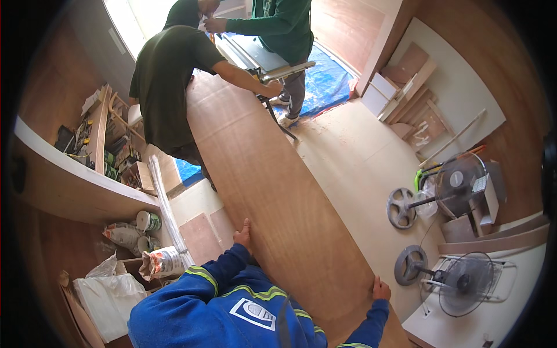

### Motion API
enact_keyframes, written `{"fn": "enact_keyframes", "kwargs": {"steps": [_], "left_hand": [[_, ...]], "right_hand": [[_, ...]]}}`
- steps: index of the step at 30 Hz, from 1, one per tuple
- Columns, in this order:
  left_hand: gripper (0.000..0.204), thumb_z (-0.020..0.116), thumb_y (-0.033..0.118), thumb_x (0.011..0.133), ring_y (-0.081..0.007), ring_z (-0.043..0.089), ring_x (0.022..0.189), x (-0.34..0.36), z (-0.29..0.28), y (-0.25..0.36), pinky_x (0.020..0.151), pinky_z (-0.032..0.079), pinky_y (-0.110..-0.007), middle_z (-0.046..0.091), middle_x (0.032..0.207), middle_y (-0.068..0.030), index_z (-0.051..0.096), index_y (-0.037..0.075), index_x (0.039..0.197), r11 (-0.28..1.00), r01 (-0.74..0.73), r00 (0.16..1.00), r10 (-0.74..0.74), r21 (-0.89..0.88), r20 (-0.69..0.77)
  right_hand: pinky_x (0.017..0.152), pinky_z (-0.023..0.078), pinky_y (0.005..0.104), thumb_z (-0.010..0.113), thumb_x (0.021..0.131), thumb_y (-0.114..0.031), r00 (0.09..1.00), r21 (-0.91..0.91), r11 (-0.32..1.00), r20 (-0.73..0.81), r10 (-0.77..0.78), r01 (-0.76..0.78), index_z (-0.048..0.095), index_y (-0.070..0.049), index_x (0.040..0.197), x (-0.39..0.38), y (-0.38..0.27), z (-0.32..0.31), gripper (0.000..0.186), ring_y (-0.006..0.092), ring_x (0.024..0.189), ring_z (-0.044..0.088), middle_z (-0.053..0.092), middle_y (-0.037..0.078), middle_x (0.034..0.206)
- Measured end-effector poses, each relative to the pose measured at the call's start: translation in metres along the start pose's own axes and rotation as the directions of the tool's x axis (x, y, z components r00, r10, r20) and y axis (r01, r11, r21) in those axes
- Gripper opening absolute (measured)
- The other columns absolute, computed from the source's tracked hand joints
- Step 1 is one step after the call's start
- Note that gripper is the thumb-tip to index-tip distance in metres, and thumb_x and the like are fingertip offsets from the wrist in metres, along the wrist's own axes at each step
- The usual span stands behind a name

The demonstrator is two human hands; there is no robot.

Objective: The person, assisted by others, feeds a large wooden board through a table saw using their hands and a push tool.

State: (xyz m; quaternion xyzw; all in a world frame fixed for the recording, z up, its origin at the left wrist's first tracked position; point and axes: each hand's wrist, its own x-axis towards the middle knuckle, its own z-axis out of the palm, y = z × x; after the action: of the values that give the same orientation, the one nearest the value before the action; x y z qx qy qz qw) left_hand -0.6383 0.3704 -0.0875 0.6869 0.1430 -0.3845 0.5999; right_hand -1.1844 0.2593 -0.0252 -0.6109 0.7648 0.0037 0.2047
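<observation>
A long reddish-brown plywood sheet [278, 191] stretches from close to my body to the far side of the room. My left hand [242, 236] grips its left edge, thumb on top and the other fingers hidden underneath. On the opposite edge, nearer to me, my right hand [381, 288] is closed round the board, its fingers partly out of sight. At the far end a person in a dark shirt [165, 87] leans beside the sheet, one arm reaching across it. A second person in a green sleeve [272, 24] stands beyond, by a grey-topped work table [255, 51].
Two fans, one an upper fan [458, 180] and one a lower fan [464, 283], lie on the floor at right. Wood offcuts [406, 87] lean behind them. Sacks [162, 262] and pails [148, 221] stand at left, below a shelf of tools [96, 133]. Blue tarpaulin [331, 81] covers the far floor.
</observation>
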Motion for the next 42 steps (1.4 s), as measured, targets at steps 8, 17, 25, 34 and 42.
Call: {"fn": "enact_keyframes", "kwargs": {"steps": [8,17,25,34,42], "left_hand": [[0.098,0.072,0.060,0.078,-0.0317,0.060,0.109,0.028,-0.010,-0.017,0.089,0.052,-0.042,0.054,0.127,-0.0243,0.038,-0.013,0.133,0.999,0.032,0.998,-0.031,-0.025,0.060],[0.094,0.072,0.060,0.078,-0.0320,0.062,0.104,0.009,-0.006,-0.003,0.088,0.054,-0.043,0.056,0.124,-0.0235,0.039,-0.011,0.131,0.997,0.045,0.995,-0.038,-0.070,0.090],[0.096,0.071,0.062,0.078,-0.0322,0.061,0.107,0.007,0.000,0.002,0.090,0.053,-0.045,0.055,0.125,-0.0233,0.038,-0.010,0.132,0.997,0.062,0.994,-0.057,-0.048,0.088],[0.094,0.070,0.061,0.079,-0.0317,0.061,0.105,0.011,-0.003,0.000,0.089,0.053,-0.044,0.056,0.126,-0.0210,0.038,-0.009,0.134,0.993,0.100,0.989,-0.092,-0.060,0.115],[0.095,0.072,0.058,0.080,-0.0318,0.062,0.106,-0.002,0.002,0.009,0.089,0.053,-0.045,0.055,0.127,-0.0218,0.034,-0.008,0.136,0.989,0.086,0.991,-0.072,-0.118,0.117]], "right_hand": [[0.072,0.048,0.0496,0.045,0.090,-0.063,0.999,-0.025,0.999,0.015,0.028,-0.028,0.069,0.001,0.077,-0.003,-0.008,-0.005,0.070,0.0424,0.080,0.065,0.067,0.026,0.080],[0.076,0.049,0.0495,0.044,0.090,-0.064,0.999,-0.021,0.999,0.009,0.033,-0.033,0.071,-0.001,0.079,-0.002,-0.006,0.001,0.069,0.0425,0.082,0.065,0.068,0.024,0.081],[0.073,0.049,0.0491,0.043,0.089,-0.066,0.998,-0.022,0.998,0.022,0.064,-0.064,0.070,-0.001,0.075,0.001,-0.007,0.001,0.072,0.0420,0.079,0.065,0.068,0.024,0.079],[0.071,0.048,0.0487,0.045,0.089,-0.065,0.999,-0.004,0.999,-0.007,0.044,-0.044,0.068,-0.001,0.071,0.000,-0.004,0.003,0.071,0.0410,0.076,0.065,0.067,0.023,0.075],[0.073,0.049,0.0481,0.048,0.089,-0.062,0.999,0.030,0.999,0.011,0.042,-0.042,0.069,-0.001,0.073,0.001,-0.010,0.000,0.066,0.0404,0.078,0.065,0.068,0.022,0.078]]}}
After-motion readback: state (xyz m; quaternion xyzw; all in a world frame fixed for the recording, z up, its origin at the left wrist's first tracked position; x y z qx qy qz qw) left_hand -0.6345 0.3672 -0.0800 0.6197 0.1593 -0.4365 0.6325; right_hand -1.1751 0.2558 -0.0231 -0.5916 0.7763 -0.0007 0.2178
